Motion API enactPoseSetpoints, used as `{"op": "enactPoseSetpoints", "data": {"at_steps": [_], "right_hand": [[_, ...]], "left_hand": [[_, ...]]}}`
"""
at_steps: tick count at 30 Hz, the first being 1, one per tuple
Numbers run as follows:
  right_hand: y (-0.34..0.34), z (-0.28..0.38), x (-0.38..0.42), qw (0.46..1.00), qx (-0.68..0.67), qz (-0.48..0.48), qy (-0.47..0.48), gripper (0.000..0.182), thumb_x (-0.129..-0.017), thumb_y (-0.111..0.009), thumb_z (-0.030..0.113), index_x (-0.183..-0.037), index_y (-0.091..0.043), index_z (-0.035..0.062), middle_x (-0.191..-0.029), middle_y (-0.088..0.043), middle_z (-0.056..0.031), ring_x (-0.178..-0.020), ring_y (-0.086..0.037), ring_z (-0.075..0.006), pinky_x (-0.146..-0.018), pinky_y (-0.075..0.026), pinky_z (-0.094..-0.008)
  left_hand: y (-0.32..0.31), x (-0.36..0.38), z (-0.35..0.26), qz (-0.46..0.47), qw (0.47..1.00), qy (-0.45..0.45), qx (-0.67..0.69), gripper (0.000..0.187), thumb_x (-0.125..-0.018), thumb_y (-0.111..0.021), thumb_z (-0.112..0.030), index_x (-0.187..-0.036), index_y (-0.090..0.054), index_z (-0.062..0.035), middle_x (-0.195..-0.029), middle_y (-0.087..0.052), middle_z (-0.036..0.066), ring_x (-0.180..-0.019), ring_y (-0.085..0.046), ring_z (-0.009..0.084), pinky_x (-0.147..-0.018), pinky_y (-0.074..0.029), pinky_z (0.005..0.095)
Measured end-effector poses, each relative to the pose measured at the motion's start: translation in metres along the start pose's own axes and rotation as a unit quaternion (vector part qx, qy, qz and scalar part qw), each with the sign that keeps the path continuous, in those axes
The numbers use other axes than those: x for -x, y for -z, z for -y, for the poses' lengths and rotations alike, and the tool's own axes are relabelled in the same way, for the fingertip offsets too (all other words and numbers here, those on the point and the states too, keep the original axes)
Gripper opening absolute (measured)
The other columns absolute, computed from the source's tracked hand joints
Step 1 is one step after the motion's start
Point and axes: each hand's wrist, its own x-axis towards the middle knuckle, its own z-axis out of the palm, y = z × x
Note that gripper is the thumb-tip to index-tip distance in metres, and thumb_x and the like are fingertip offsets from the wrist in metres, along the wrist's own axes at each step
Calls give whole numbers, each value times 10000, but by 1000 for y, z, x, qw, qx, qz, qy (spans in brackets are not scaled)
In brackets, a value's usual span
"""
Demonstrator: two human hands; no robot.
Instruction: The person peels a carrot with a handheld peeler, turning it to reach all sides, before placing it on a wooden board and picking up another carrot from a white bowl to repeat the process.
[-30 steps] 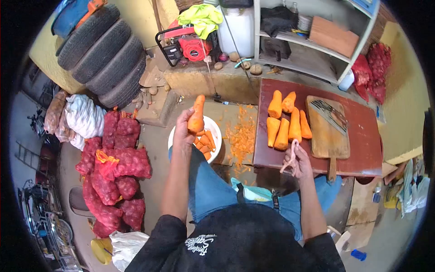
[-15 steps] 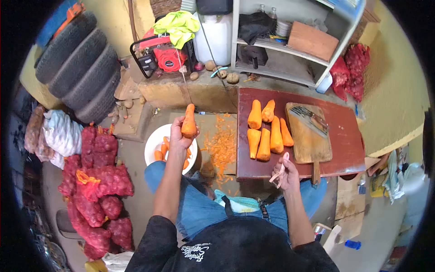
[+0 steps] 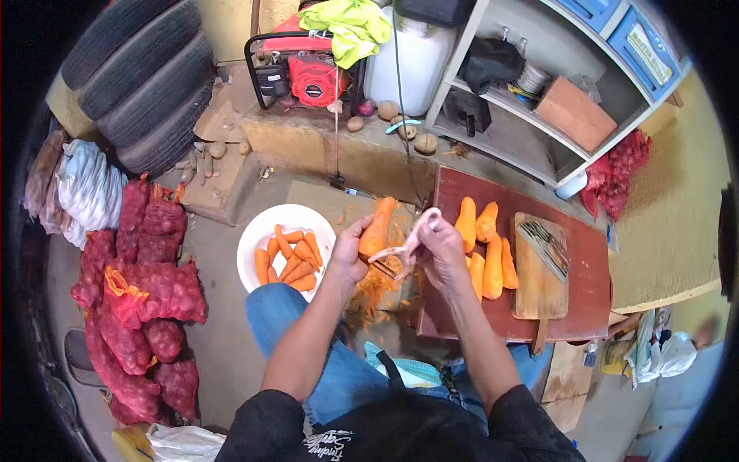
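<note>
Just right of the bowl (image 3: 248,245), the hands have come together: left hand (image 3: 351,250) has its grip wrapped round a carrot (image 3: 379,225), right hand (image 3: 445,248) clenches a peeler (image 3: 420,229) that's now up close. Looks like it's in working range.

Both arms (image 3: 306,339) reach forward, left hand (image 3: 350,252) and right hand (image 3: 441,250) curled close together.

Left hand (image 3: 352,248) partly covers held carrot (image 3: 378,225); right hand (image 3: 442,248) hides some of peeler (image 3: 394,251). Tire stack (image 3: 150,85) cut off up top, black shirt (image 3: 416,435) at bottom edge.
</note>
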Motion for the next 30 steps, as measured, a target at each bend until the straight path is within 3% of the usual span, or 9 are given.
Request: {"op": "enactPoseSetpoints", "data": {"at_steps": [3, 9, 12, 14, 18, 20, 24, 27, 30], "right_hand": [[-4, -16, -35, 1000, -17, 12, -14, 213, -965, -667, 255, -980, -599, 54, -802, -676, -49, -663, -656, -115, -575, -532, -234], [-13, -26, -88, 993, -60, 56, -86, 239, -947, -693, 259, -984, -626, 32, -843, -684, -53, -676, -660, -111, -611, -547, -235], [-17, -23, -98, 992, -53, 79, -81, 234, -950, -687, 250, -977, -624, 26, -827, -676, -51, -667, -656, -120, -599, -550, -244], [0, -24, -111, 994, -42, 69, -76, 227, -956, -677, 237, -963, -618, 18, -798, -658, -51, -648, -649, -137, -574, -554, -272], [34, -15, -144, 995, -57, -77, -18, 158, -987, -618, 178, -948, -592, 28, -740, -628, -66, -594, -628, -155, -513, -522, -288], [62, -10, -158, 990, 54, -120, 43, 156, -998, -601, 175, -915, -579, 45, -735, -627, -60, -602, -625, -154, -529, -528, -297], [65, 9, -135, 991, 38, -120, 42, 166, -1012, -588, 211, -908, -573, 81, -746, -628, -37, -605, -610, -124, -545, -509, -275], [39, 5, -94, 997, 7, -68, 48, 160, -1003, -608, 227, -934, -583, 85, -766, -635, -24, -624, -615, -117, -554, -516, -274], [18, 1, -58, 994, -66, -84, 25, 172, -988, -633, 244, -941, -586, 86, -777, -647, -19, -641, -640, -121, -559, -528, -262]], "left_hand": [[1, 2, -3, 27, 999, -22, 5, 333, -1020, -478, -205, -1224, -570, 42, -1106, -675, 149, -967, -685, 247, -862, -573, 376], [3, -1, -23, 81, 996, -37, 32, 316, -1014, -491, -189, -1213, -576, 41, -1075, -682, 147, -944, -687, 238, -841, -579, 371], [-2, -1, -28, 54, 996, -58, 28, 266, -1016, -504, -187, -1143, -607, 22, -1036, -692, 132, -920, -696, 211, -833, -576, 354], [-3, 6, -29, 45, 997, -57, 2, 288, -1011, -502, -213, -1162, -588, 17, -988, -682, 140, -807, -690, 242, -687, -581, 396], [4, 15, -22, 62, 997, -26, -23, 288, -1002, -509, -248, -1151, -572, -11, -913, -666, 143, -674, -670, 270, -526, -556, 418], [-1, 19, -21, 28, 1000, -6, 1, 283, -998, -510, -255, -1144, -567, -19, -899, -660, 141, -662, -663, 279, -528, -555, 420], [6, 10, -21, 38, 999, 0, -7, 291, -981, -545, -269, -1143, -557, -28, -878, -645, 127, -650, -654, 288, -542, -560, 435], [-13, 13, -23, -35, 999, -27, -10, 313, -966, -587, -264, -1164, -552, -23, -866, -635, 114, -696, -661, 280, -583, -571, 436], [-20, 17, -20, -55, 997, -37, -25, 321, -958, -615, -254, -1170, -554, -21, -881, -637, 89, -762, -670, 258, -641, -582, 408]]}}
